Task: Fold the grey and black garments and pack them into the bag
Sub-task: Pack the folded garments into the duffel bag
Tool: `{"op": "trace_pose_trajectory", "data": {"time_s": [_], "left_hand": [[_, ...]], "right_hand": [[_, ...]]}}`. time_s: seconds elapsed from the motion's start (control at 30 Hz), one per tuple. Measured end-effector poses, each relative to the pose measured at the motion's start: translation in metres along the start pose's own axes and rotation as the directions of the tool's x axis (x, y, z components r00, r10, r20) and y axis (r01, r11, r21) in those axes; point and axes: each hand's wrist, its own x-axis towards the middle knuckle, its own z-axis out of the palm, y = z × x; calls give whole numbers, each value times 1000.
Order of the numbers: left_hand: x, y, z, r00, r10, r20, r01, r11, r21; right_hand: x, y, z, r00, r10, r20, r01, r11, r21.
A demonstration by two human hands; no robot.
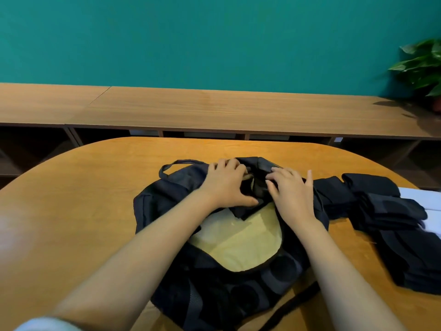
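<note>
Head view: We look down on a dark bag (167, 194) lying open on a round wooden surface (83, 199), its pale yellow lining (238, 244) showing and its handle (177, 162) looped at the far end. At the far end of the opening sits a folded black garment (250, 209), half inside the bag, one corner resting on the lining.

Our left hand (226, 187) has its grip round that garment, fingers curled over the far side and thumb stretched along the near edge. Our right hand (293, 194) lies just beside it, grip wide, fingers spread and pressing down on the same dark cloth; the fingertips bend slightly into it.

To the right, touching the bag's side, a pile (391, 216) of folded black garments stretches across the surface, its far edge lying over something white (420, 197). We cannot tell any grey piece from the black ones.

Beyond the surface runs a long wooden shelf (214, 108) against a teal wall (191, 39), with a leafy plant (422, 65) at its right end.
</note>
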Motion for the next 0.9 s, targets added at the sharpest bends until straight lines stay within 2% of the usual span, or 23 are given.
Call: {"op": "trace_pose_trajectory", "data": {"time_s": [0.1,0.2,0.3,0.4,0.63,0.9], "left_hand": [[1,18,31,995,-89,40,88,995,37],[6,27,45,986,-162,-33,164,983,86],[10,32,51,976,-207,-74,215,969,123],[14,37,54,972,-231,-50,236,962,138],[21,2,46,963,-248,-110,261,957,129],[18,-1,56,974,-179,-140,194,976,103]], "right_hand": [[6,8,7,999,1,-37,1,998,56],[6,10,12,996,20,-91,-13,998,69],[2,13,19,997,75,-21,-75,997,23],[-2,17,27,995,95,27,-95,995,0],[-5,22,40,996,75,39,-75,997,2],[-7,21,38,997,59,42,-59,998,19]]}}
